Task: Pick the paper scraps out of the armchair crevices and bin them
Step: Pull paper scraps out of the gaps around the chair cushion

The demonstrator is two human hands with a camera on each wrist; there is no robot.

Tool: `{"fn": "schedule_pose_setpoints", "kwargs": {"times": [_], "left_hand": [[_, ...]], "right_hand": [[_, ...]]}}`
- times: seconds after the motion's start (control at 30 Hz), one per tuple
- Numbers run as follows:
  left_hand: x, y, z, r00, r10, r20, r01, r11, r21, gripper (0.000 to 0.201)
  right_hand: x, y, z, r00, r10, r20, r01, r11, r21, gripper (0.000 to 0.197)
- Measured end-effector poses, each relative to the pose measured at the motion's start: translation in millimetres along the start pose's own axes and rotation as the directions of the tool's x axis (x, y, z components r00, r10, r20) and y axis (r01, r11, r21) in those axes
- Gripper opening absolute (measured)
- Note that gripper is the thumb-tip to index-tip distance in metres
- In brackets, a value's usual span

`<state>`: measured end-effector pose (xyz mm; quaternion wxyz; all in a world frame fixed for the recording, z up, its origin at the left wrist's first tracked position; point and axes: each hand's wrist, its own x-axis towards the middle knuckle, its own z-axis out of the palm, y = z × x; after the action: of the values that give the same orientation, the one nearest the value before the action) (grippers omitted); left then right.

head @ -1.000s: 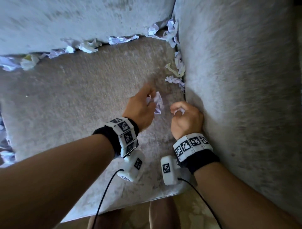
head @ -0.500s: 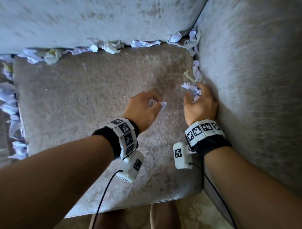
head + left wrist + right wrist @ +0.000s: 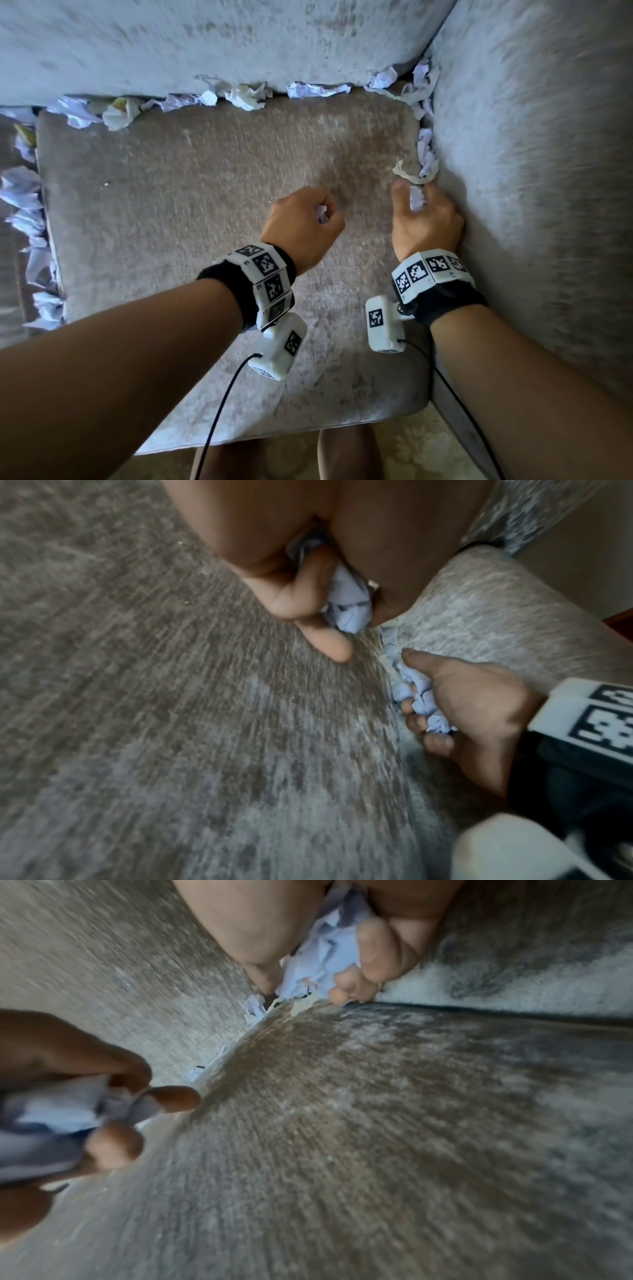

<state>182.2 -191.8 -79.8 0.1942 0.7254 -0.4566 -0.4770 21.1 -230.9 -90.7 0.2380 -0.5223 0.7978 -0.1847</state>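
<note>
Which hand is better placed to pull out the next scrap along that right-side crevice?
The right hand, probably: it sits against the crevice, just below the cream scrap. The left hand hovers mid-cushion, gripping a wad.

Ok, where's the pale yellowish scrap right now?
In the head view the yellowish scrap lies on the seat cushion by the right-arm crevice, just beyond the right hand.

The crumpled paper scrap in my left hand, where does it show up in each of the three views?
Head view: the paper scrap peeks out of the curled left hand, centre of the picture.
Left wrist view: top centre, between the fingers.
Right wrist view: far left edge, mid-height.
Shared landmark: the right hand, holding its own paper at the crevice along the right armrest, shows in all three.
</note>
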Motion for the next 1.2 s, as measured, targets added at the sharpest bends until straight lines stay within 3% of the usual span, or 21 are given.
{"fn": "schedule_pose_setpoints", "kwargs": {"times": [0.17,0.33,0.57,0.7,0.87,1.03,1.2], "left_hand": [[9.7,13.8,14.1,0.999,0.026,0.021,-0.027,1.000,0.015,0.008],[23.7,34.7,35.7,0.995,0.067,0.070,-0.073,0.993,0.093,0.030],[46.6,66.1,73.1,0.983,0.157,0.094,-0.176,0.950,0.259,0.042],[60.9,73.8,85.8,0.989,0.128,0.075,-0.147,0.889,0.434,0.039],[67.9,88.0,88.1,0.994,0.087,0.067,-0.109,0.817,0.566,0.026],[70.5,82.8,91.1,0.992,0.105,0.063,-0.122,0.821,0.558,0.011],[62.8,68.7,83.8,0.981,0.184,0.066,-0.194,0.871,0.452,0.020]], "right_hand": [[-14.2,13.6,-4.9,1.000,0.007,-0.023,-0.007,1.000,0.028,0.038],[-29.2,24.1,-21.2,0.992,0.106,0.075,-0.110,0.992,0.055,0.016],[-34.4,40.1,-24.7,0.997,0.054,0.047,-0.059,0.992,0.114,0.007],[-35.7,44.7,-20.8,0.999,0.039,-0.011,-0.037,0.987,0.157,0.011],[-36.7,49.4,-20.2,0.999,0.039,0.029,-0.043,0.988,0.150,0.015],[-34.1,47.7,-24.3,0.992,0.065,0.108,-0.080,0.988,0.135,0.020],[-31.6,41.4,-28.5,0.986,0.090,0.137,-0.108,0.986,0.130,0.009]]}}
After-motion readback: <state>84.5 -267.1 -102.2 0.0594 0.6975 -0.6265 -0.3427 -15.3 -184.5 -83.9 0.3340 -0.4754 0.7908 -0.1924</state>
